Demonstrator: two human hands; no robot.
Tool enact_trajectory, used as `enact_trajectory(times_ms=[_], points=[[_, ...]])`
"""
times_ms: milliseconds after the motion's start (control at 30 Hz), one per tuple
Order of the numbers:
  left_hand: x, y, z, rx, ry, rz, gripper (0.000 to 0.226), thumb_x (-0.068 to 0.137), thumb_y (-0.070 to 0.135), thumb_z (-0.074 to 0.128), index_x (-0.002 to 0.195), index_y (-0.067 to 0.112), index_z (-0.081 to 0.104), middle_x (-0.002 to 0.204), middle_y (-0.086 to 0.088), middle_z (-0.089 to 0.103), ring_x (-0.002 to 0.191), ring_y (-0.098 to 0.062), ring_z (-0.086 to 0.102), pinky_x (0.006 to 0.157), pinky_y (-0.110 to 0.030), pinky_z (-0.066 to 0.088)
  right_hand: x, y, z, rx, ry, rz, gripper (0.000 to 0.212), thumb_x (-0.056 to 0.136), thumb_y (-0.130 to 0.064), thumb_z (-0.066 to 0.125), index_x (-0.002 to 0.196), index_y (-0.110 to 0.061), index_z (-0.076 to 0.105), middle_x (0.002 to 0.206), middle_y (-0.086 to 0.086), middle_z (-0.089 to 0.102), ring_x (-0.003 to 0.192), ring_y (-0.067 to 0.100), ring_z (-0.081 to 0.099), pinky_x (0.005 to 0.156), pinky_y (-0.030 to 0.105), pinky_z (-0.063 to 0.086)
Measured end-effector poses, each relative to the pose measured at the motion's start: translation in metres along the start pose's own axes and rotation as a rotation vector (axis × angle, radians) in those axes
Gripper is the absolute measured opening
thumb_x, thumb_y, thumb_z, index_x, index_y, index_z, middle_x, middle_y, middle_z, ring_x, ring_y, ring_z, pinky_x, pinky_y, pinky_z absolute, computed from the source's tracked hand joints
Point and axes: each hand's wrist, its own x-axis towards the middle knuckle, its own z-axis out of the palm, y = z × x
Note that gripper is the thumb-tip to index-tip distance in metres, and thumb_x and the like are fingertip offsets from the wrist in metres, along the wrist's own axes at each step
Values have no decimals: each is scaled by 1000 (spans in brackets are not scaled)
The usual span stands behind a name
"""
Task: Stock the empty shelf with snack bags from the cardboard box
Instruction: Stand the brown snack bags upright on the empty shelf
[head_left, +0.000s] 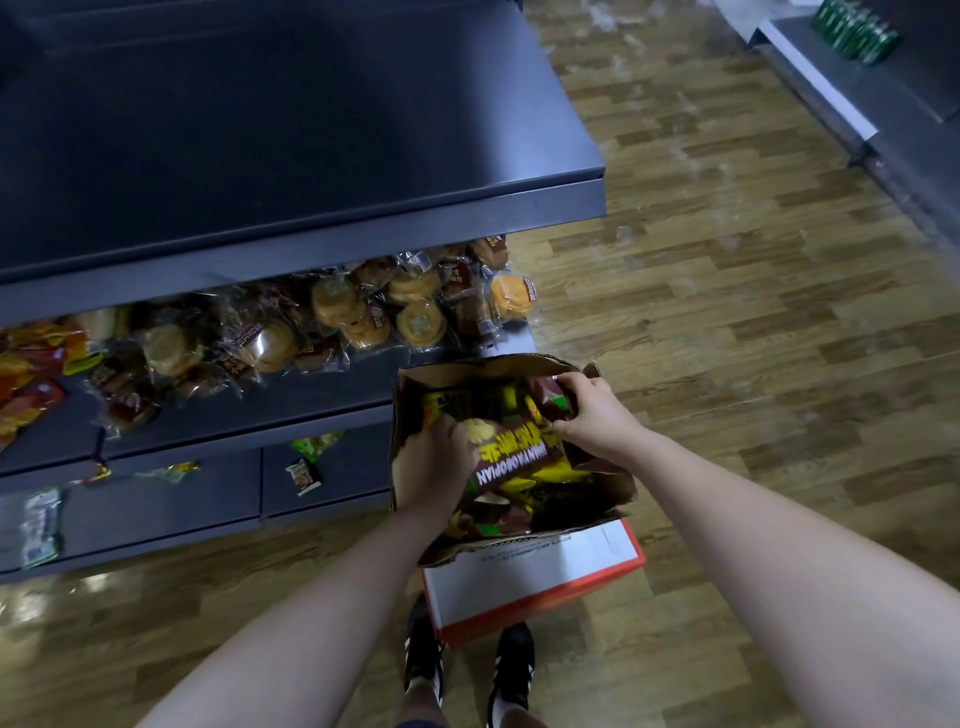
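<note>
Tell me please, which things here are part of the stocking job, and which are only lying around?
Part of the job:
- cardboard box
- snack bags inside it
- empty shelf
- left hand and right hand, both on bags in the box

Only lying around:
- wrapped pastries on the lower shelf
- green cans on the far shelf
- white and orange box under the cardboard box

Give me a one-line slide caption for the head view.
Both hands, left hand and right hand, grip snack bags inside the open cardboard box below the empty shelf.
</note>
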Motion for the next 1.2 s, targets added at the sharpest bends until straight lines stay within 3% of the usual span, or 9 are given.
enact_trajectory(times_ms=[167, 267, 333, 433, 567, 667, 733, 833, 1200], points=[[15, -14, 3, -153, 38, -167, 21, 99, 23, 40, 91, 8, 52, 84, -16, 58, 86, -38, 59, 60, -34, 36, -1, 1, 16, -65, 16, 11, 67, 83, -28, 62, 142, -28, 31, 144, 10, 31, 120, 35, 49, 98, 45, 45], [14, -10, 2, -24, -25, -83, 32, 94, 16, 47, 125, 7, 45, 121, -16, 52, 112, -35, 50, 80, -42, 43, -2, 3, 27, -126, 36, 42, 66, 85, -26, 59, 144, -28, 27, 148, 9, 25, 123, 37, 44, 97, 47, 43], [13, -9, 5, 142, 30, 122, 46, 87, 10, 56, 132, 13, 44, 133, -10, 44, 123, -30, 39, 96, -41, 41, -3, 4, 34, -135, 53, 62, 67, 86, -25, 57, 145, -27, 25, 148, 9, 23, 125, 37, 41, 96, 48, 43], [15, -5, 15, 145, 4, 410, 34, 80, 3, 55, 113, 9, 59, 120, -10, 54, 115, -28, 47, 90, -40, 47, -3, 5, 42, -155, 72, 69, 67, 87, -25, 56, 146, -27, 24, 151, 9, 20, 126, 36, 38, 94, 46, 43], [25, 9, 23, 231, -125, 445, 20, 73, -2, 55, 92, 2, 61, 98, -16, 61, 94, -36, 58, 74, -40, 51, -2, 7, 49, -238, 92, 83, 68, 87, -31, 56, 146, -28, 22, 152, 10, 16, 127, 35, 36, 92, 44, 43], [31, 17, 34, 411, -151, 434, 26, 69, 27, 73, 83, 7, 62, 83, -13, 61, 72, -34, 61, 60, -35, 48, -2, 8, 53, -313, 94, 94, 73, 87, -41, 56, 148, -31, 16, 156, 10, 11, 131, 34, 33, 93, 44, 42], [30, 19, 41, 582, -173, 400, 52, 75, 47, 68, 112, 11, 59, 113, -15, 57, 96, -34, 58, 75, -39, 47, -3, 9, 54, -354, 81, 97, 77, 87, -46, 55, 150, -34, 11, 158, 10, 5, 132, 33, 32, 92, 43, 42], [28, 15, 46, 698, -282, 395, 76, 85, 45, 55, 147, 25, 17, 155, -13, 11, 136, -38, 22, 99, -51, 35, -4, 8, 55, -381, 51, 95, 81, 88, -45, 54, 151, -37, 3, 160, 9, -1, 132, 33, 31, 88, 42, 44], [29, 14, 37, 753, -295, 426, 82, 83, 36, 61, 146, 42, 9, 157, -9, 3, 135, -39, 21, 99, -48, 35, -8, 5, 56, -420, 72, 22, 77, 88, -30, 57, 147, -45, 9, 159, 3, -1, 129, 33, 30, 85, 43, 47]])
